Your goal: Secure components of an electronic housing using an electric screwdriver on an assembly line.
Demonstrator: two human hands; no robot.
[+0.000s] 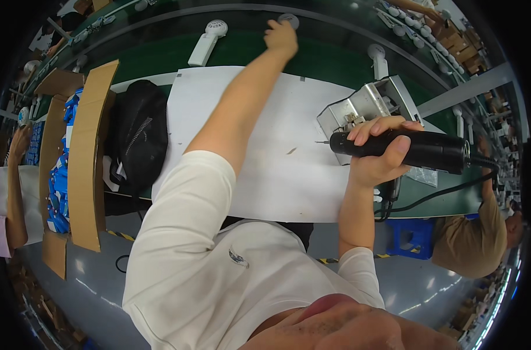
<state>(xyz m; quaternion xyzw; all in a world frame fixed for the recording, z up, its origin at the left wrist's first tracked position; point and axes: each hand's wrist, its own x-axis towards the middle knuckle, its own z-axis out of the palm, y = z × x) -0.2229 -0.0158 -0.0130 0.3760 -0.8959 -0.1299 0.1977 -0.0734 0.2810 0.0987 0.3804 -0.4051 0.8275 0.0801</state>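
My left arm stretches far forward over the green belt. At its end my left hand (pixel 282 38) is closed with bent fingers at a handheld fan (pixel 289 21); only the fan's grey round head shows, and the rest is hidden beneath the hand. My right hand (pixel 382 150) wraps round a black electric screwdriver (pixel 431 150), held level with its thin bit pointing left. Just beyond that hand stands a silver metal screw feeder (pixel 361 105), partly covered by the hand and tool. Another white handheld fan (pixel 207 44) lies on the belt, left of my left hand.
White sheet (pixel 265 151) covers the table before me. At left stand a black bag (pixel 140 137) and an open cardboard box (pixel 88 157) of blue packets. A white fan (pixel 378 61) lies behind the feeder. The screwdriver's cable (pixel 446 195) loops at right. Co-workers sit on both sides.
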